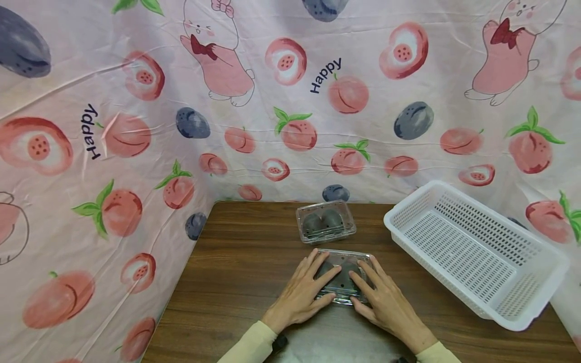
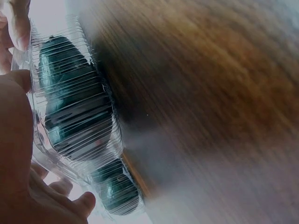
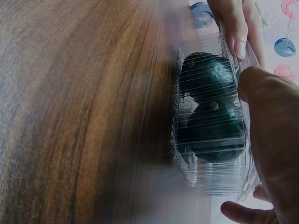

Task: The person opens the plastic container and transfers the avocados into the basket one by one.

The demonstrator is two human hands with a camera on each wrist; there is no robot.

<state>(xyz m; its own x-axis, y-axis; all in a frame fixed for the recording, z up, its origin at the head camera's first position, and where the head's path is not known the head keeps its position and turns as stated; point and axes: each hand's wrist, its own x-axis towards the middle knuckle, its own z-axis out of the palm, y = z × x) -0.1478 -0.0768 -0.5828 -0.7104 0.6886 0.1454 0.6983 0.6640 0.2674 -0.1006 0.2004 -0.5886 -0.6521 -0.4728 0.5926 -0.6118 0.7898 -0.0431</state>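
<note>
A clear plastic clamshell box [image 1: 341, 292] with dark green, avocado-like fruits [image 3: 215, 126] inside lies on the table between my hands. Its lid looks down over the fruit. My left hand [image 1: 301, 292] spreads its fingers over the box's left side, thumb at the near edge. Over the right side lies my right hand [image 1: 383, 298], fingers likewise spread, its thumb at the near edge too. In the left wrist view the box's ribbed wall [image 2: 79, 98] shows, with a second box [image 2: 119, 191] beyond. Whether the lid is fully fastened cannot be seen.
A second clear box [image 1: 326, 222] with dark fruits stands behind the first on the brown wooden table [image 1: 227, 272]. To the right sits a white perforated plastic basket [image 1: 458, 262], set at an angle. Fruit-printed cloth [image 1: 254, 116] hangs behind and along the left.
</note>
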